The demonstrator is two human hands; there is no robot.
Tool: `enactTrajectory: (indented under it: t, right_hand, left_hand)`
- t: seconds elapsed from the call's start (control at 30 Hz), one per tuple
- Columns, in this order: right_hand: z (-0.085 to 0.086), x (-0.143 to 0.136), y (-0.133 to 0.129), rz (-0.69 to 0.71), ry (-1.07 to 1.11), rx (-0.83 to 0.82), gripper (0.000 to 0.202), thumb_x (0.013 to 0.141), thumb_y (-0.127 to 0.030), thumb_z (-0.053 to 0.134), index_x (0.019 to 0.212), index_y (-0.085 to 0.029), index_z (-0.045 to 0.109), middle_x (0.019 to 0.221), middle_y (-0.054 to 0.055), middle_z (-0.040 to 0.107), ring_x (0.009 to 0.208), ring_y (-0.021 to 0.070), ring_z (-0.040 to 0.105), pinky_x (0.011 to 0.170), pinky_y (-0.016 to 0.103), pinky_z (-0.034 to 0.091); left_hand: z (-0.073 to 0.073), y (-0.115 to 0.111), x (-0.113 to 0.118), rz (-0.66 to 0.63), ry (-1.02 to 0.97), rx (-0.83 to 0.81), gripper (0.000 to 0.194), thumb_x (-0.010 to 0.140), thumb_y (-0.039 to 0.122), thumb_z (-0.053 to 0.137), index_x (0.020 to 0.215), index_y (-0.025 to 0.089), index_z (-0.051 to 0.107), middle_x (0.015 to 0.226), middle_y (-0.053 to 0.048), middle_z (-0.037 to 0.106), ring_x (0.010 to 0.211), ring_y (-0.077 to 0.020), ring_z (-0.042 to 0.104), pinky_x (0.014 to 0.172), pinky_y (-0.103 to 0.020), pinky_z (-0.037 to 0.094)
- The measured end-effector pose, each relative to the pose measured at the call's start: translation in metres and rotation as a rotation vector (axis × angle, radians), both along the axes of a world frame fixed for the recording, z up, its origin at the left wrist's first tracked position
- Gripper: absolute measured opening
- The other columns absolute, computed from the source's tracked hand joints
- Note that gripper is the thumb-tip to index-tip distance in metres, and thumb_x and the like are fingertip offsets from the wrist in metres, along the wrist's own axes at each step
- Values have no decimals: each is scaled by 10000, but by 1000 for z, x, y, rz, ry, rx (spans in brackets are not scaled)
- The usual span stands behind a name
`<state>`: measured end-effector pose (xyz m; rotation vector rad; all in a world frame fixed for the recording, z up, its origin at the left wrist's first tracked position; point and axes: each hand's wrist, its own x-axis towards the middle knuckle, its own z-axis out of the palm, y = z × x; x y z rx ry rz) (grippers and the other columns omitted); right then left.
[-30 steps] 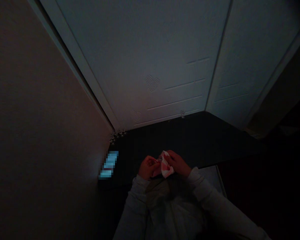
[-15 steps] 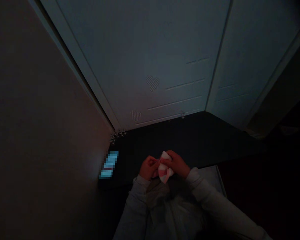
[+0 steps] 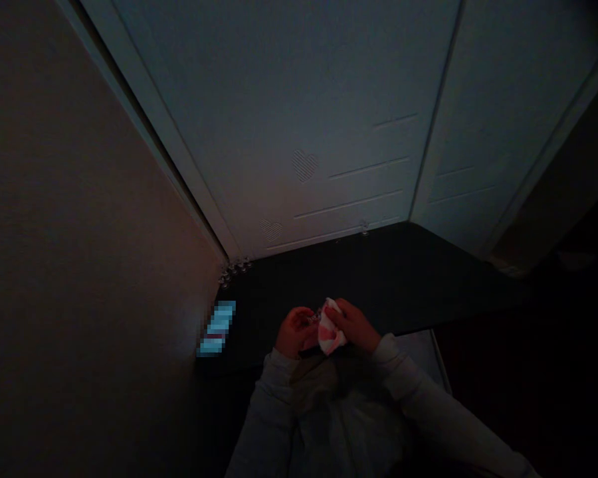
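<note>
Holding a pink-and-white cloth (image 3: 331, 333) in your right hand (image 3: 357, 326), you have the fingers closed on it, with the thumb pressing on its upper part. Your left hand (image 3: 292, 332) is curled and grips a small shiny object (image 3: 314, 318), which looks transparent and is just beside the cloth, between your two hands. Its exact shape I cannot tell, because the light is weak and your fingers cover it partly.

Both hands are in front of your body, over the near part of the black tabletop (image 3: 379, 279). To the left of your hands, near the wall (image 3: 104, 252), there is a bright blue screen (image 3: 218, 328), blurred into squares. Behind it, at the far left corner, several small clear pieces (image 3: 234, 269) stand close together. One more clear piece (image 3: 365, 229) is alone at the back edge, near the white panel (image 3: 289, 119) with carved hearts and lines.
</note>
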<state>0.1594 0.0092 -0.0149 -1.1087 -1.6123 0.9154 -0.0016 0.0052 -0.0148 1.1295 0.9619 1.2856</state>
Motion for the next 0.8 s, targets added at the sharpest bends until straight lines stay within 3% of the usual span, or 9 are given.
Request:
enactTrajectory:
  t: [0.3,0.63,0.8]
  right_hand:
    - [-5,-1,3,12,112,-73,304,770,-429,371,820,-171,523,700,4,506,647,126,465,586,236,383]
    - [4,-1,0,-76,8,-50,249,647,-348,551,810,-163,510,739,0,499,680,134,480,603,239,385]
    - [3,-1,1,-74,-47,-32,195,670,-354,529,729,-170,505,685,-11,475,642,124,465,571,230,369]
  left_hand:
    - [-8,3,-1,19,-37,-45,317,497,151,692,775,164,539,703,4,566,678,-110,538,669,-243,416]
    - [7,-7,6,-16,113,-168,306,545,346,645,748,154,520,617,5,572,518,-107,524,472,-210,399]
    - [7,-8,6,-14,146,-144,304,552,369,636,725,151,515,574,18,559,491,-95,508,453,-192,382]
